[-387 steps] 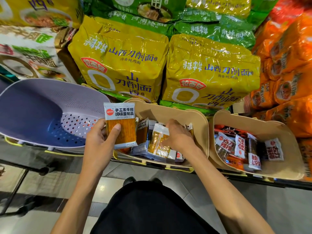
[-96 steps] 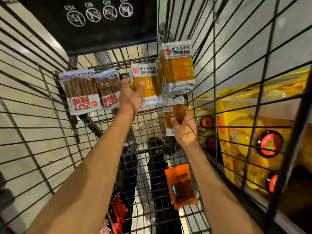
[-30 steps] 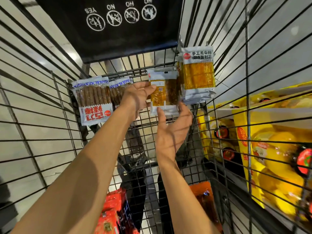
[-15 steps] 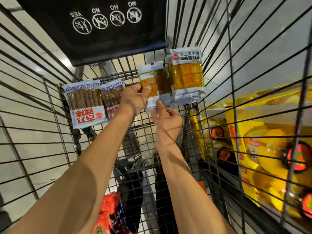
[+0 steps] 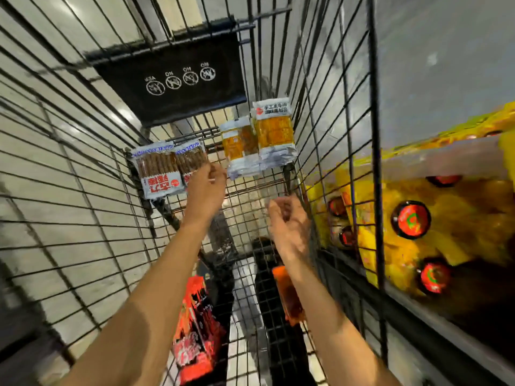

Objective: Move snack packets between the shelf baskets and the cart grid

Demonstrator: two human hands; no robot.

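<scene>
Up and to the left of the left grip (image 5: 204, 190), two clear plastic packets of brown stick snacks with white and red labels (image 5: 157, 168) stand side by side, leaning on the end wall of the black wire cart grid (image 5: 250, 190). They seem propped upright so that the wall holds them and the labels face out. The left grip's fingertips meet the lower corner of the nearer brown packet. Blur hides whether they pinch it or only touch it, so I cannot tell. It looks like a steadying or straightening touch, meant to keep the row square.

Below this grip, red and black foil packets (image 5: 195, 324) lie loose on the cart floor, likely waiting to be sorted.

Above and between the two grips, flat packets of orange-yellow snack with white tops (image 5: 274, 129) stand in a stack against the same wall, like kept with like, well clear of either grip.

Lower and to the right, the right grip (image 5: 287, 221) hovers with its fingers loosely curled around nothing visible, apart from every packet. Just beneath it an orange plastic packet (image 5: 287, 296) lies on the floor, a likely next pick.

Right of this grip, beyond the wire, sit yellow cartons with red round marks (image 5: 412, 218).
</scene>
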